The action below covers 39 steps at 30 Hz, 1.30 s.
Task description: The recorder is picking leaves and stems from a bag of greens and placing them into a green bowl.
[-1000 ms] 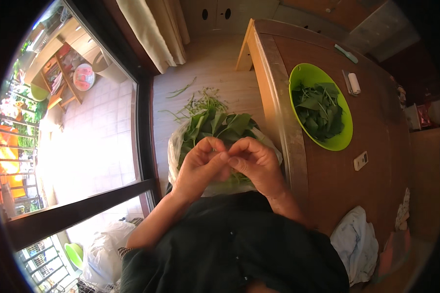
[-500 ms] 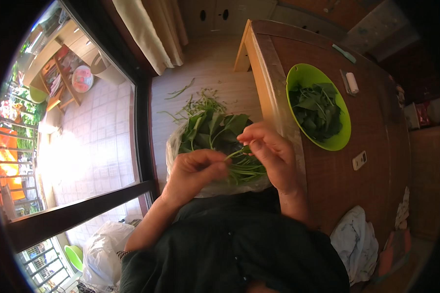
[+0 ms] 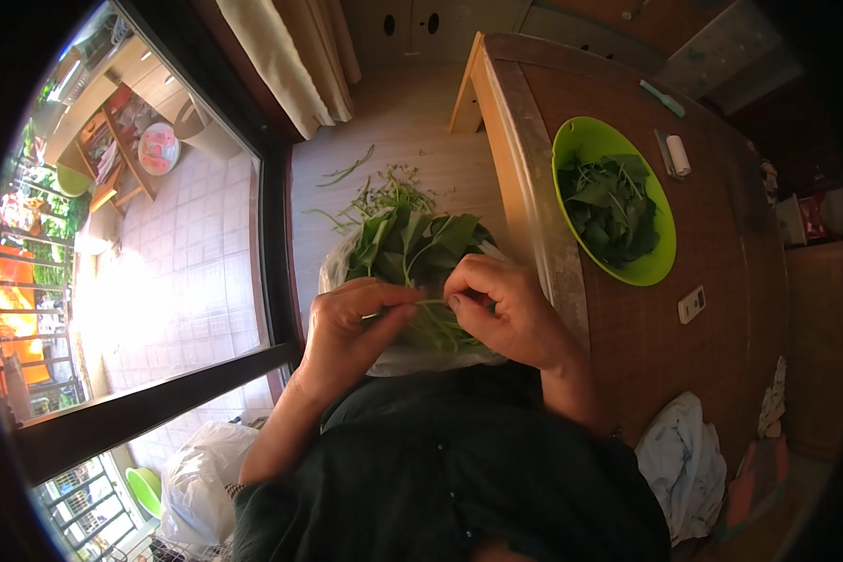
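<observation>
A thin green stem (image 3: 432, 302) spans the short gap between my hands. The thumb and fingers of my left hand (image 3: 347, 323) pinch one end. At the other end, my right hand (image 3: 508, 314) pinches with curled fingers, its tips close to those of the left. Just beneath them lie leafy greens (image 3: 398, 245) with long stems, in a clear plastic bag (image 3: 398, 362) at my lap. My hands hide part of this bunch. To the right, a lime-green basin (image 3: 663, 258) on the table holds a heap of dark green leaves (image 3: 613, 208).
The wooden table (image 3: 628, 347) fills the right side, with a small pale device (image 3: 691, 305), a white roll (image 3: 676, 155) and a crumpled cloth (image 3: 682, 450). Stem scraps (image 3: 393, 192) litter the floor ahead. A dark-framed glass door (image 3: 276, 225) stands at left.
My right hand has turned and dropped slightly, its fingers curling inward. My left hand has shifted a little left. The stem between them now lies more level.
</observation>
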Tool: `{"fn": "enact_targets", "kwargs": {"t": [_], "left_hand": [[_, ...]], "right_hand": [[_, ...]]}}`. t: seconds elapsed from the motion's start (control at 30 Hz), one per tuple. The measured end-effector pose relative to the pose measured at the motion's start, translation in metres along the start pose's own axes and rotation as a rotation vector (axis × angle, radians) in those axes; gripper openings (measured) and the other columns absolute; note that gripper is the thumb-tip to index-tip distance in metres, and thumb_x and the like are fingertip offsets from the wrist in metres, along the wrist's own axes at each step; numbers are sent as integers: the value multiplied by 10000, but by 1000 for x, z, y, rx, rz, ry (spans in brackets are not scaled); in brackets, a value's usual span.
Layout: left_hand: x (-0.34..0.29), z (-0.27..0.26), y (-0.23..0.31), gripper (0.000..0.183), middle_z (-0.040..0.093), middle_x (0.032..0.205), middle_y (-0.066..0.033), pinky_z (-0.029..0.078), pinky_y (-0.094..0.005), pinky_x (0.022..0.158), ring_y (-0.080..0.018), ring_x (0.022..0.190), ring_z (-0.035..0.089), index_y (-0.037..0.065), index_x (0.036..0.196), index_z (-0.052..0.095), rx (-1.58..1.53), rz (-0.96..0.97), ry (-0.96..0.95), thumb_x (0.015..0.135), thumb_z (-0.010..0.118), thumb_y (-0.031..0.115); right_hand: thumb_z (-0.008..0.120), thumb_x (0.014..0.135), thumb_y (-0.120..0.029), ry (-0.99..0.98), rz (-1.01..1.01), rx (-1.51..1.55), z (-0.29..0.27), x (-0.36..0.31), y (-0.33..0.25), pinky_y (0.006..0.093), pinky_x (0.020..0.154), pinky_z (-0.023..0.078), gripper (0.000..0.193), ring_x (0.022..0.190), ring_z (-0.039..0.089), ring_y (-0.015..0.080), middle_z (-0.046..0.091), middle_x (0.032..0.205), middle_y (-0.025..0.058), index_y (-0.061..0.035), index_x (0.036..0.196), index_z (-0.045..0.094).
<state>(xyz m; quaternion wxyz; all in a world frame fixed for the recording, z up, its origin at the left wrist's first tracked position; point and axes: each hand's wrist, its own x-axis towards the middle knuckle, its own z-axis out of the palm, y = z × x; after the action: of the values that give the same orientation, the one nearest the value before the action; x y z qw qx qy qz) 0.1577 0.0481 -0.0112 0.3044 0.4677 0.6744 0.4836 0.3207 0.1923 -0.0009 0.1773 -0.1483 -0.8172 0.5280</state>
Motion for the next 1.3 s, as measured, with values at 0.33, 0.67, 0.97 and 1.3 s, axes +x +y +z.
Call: {"fn": "enact_targets", "kwargs": {"t": [0.33, 0.67, 0.97, 1.3], "left_hand": [[-2, 3, -7, 90, 693, 821, -53, 513, -263, 674, -120, 719, 633, 24, 889, 718, -40, -2, 52, 802, 739, 32], [-1, 10, -8, 89, 685, 810, -36, 497, -231, 696, -81, 741, 624, 7, 886, 697, -57, -64, 45, 809, 740, 14], [-1, 7, -9, 89, 686, 845, -17, 494, -226, 701, -66, 764, 613, 20, 929, 707, -281, -187, 19, 852, 719, 64], [7, -1, -25, 111, 697, 889, -41, 511, -226, 747, -78, 807, 624, -9, 1003, 673, -627, -187, 117, 905, 680, 44]], "right_hand": [[560, 832, 31, 69, 85, 186, 4, -1, 3, 244, 572, 400, 36, 668, 482, 66, 544, 730, 26, 1, 818, 573], [586, 906, -20, 142, 203, 368, 15, -1, 6, 201, 581, 390, 51, 683, 450, 9, 529, 750, -46, -17, 857, 603], [620, 955, -90, 124, 167, 497, 23, 3, 7, 179, 599, 384, 81, 702, 441, -6, 531, 780, -62, -11, 934, 621], [608, 948, -69, 49, 280, 513, 37, -6, 22, 191, 581, 386, 70, 697, 450, 4, 541, 770, -53, -4, 925, 618]]}}
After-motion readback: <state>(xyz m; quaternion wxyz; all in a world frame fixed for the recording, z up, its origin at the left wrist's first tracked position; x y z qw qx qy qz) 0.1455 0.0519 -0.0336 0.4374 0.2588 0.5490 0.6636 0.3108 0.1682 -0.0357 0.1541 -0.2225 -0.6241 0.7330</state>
